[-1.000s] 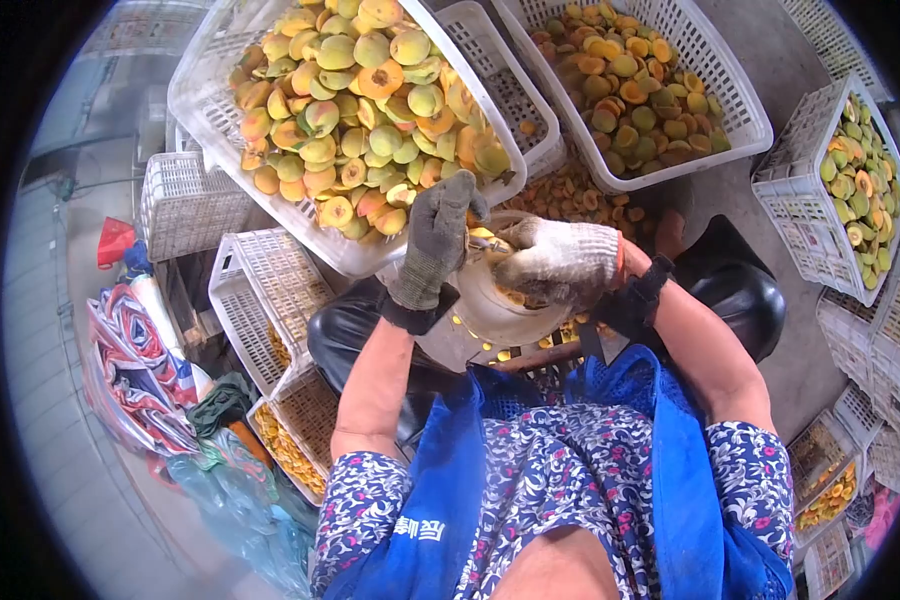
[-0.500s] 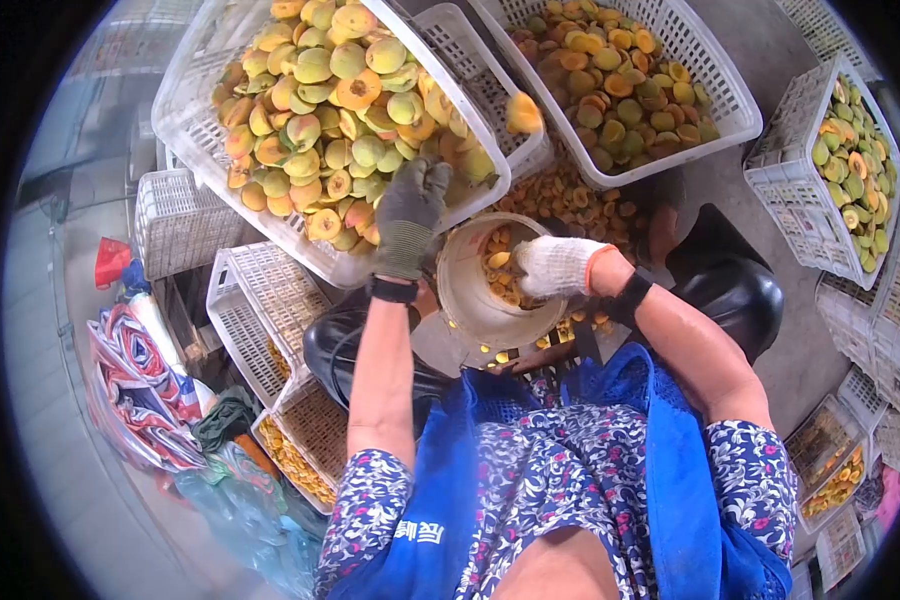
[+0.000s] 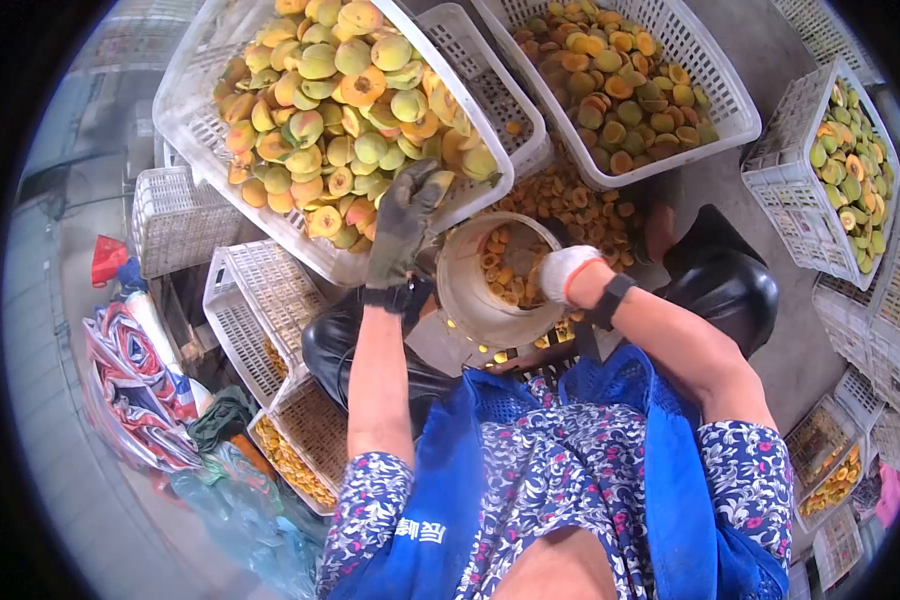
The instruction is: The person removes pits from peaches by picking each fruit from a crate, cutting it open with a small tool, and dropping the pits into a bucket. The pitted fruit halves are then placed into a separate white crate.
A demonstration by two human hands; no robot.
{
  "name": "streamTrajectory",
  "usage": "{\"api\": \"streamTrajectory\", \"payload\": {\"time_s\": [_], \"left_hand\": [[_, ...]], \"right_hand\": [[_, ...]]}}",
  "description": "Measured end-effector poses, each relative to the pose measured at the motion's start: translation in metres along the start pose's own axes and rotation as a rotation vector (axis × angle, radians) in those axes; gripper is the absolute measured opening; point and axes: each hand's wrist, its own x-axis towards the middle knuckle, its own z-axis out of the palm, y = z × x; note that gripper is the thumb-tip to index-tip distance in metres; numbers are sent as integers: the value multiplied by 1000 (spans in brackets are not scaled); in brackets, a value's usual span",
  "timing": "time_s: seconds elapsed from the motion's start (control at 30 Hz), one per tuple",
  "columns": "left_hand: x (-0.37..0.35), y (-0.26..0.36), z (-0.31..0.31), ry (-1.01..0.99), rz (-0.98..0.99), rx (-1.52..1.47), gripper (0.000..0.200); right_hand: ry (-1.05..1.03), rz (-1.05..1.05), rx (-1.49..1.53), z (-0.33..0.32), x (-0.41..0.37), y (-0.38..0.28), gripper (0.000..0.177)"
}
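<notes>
My left hand (image 3: 402, 225), in a dark grey glove, is at the front right edge of a white crate (image 3: 195, 120) heaped with yellow-green peaches (image 3: 315, 62). Its fingers are closed around a peach piece (image 3: 438, 184), partly hidden by the glove. My right hand (image 3: 566, 273), in a white knit glove, reaches into a whitish bucket (image 3: 452, 270) between my legs. Inside the bucket lie orange-yellow pieces (image 3: 510, 285), beside the white glove. The right fingertips point down into the bucket and are hidden, so their grip does not show.
Another white crate (image 3: 735, 115) of peach halves stands ahead to the right, with a low crate (image 3: 460, 30) between. Cut pieces (image 3: 560, 205) lie heaped beyond the bucket. Stacked crates (image 3: 800, 190) stand right; crates (image 3: 260, 275), a striped bag (image 3: 145, 370) and clear plastic (image 3: 240, 520) lie left.
A peach half that was in the air beyond the bucket is now down in the low crate. My left hand has drawn slightly back with a peach piece; my right hand has shifted rightward and down.
</notes>
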Motion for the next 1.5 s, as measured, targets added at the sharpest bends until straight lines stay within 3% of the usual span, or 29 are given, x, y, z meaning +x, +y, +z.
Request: {"api": "streamTrajectory", "payload": {"time_s": [0.03,0.07,0.1,0.13,0.17,0.2,0.27,0.3,0.33,0.37,0.43,0.47,0.5,0.57,0.6,0.7,0.87,0.93,0.97,1.03,1.1,1.17,1.23,1.27,1.3,1.37,1.5], "left_hand": [[-11,6,-3,129,-23,-282,37],[-20,20,-2,120,-96,-585,36],[-30,21,-6,148,-95,-591,36],[-43,21,-12,66,-131,-760,36],[-50,22,-16,-25,-159,-928,36],[-53,24,-17,-83,-55,-891,36],[-59,37,-8,46,-85,-910,44],[-62,40,-6,171,-119,-931,52],[-67,34,-8,154,-35,-827,53],[-74,36,-6,164,-42,-836,53],[-74,47,-4,202,-71,-926,52],[-76,49,-8,219,109,-280,51],[-82,50,-7,228,97,-287,51],[-89,56,-6,197,-66,-893,50],[-89,55,-4,201,-67,-892,50],[-84,53,6,167,24,-870,49],[-76,37,18,176,90,-843,47],[-77,36,21,209,72,-854,47],[-77,36,21,246,56,-865,46],[-78,34,8,262,61,-888,47],[-83,34,-7,287,72,-920,48],[-92,39,-9,274,164,-799,49],[-87,38,-7,257,121,-849,50],[-90,48,-6,250,178,-808,51],[-96,43,-1,261,165,-817,51],[-91,34,4,193,117,-984,51],[-94,43,13,161,129,-936,51]], "right_hand": [[-92,-135,59,5,11,11,18],[-24,-291,123,7,21,12,17],[38,-451,186,8,30,13,17],[-81,-378,555,-5,26,6,18],[112,-460,506,-19,15,-1,18],[142,-404,443,-24,16,-2,19],[169,-352,374,-41,7,-10,20],[127,-326,818,-56,-7,-20,23],[73,-279,1259,-64,-15,-27,26],[59,-272,1256,-42,-9,-23,26],[238,-79,106,-9,9,-12,31],[126,-71,164,-12,13,-14,30],[110,-74,161,-11,15,-17,30],[430,-239,660,-32,15,-31,33],[462,-274,819,-44,6,-39,34],[615,-312,777,-44,10,-48,34],[657,-234,762,-31,21,-46,31],[826,-345,654,-18,27,-43,30],[826,-342,654,-35,14,-47,30],[612,-252,864,-72,-21,-53,31],[638,-181,858,-61,-21,-46,30],[197,-161,175,-5,7,-12,27],[325,-343,222,3,7,-11,25],[460,-455,0,-15,6,-22,25],[554,-377,579,-30,2,-37,29],[603,-303,769,-45,0,-53,31],[659,-310,711,-43,6,-55,31]]}}
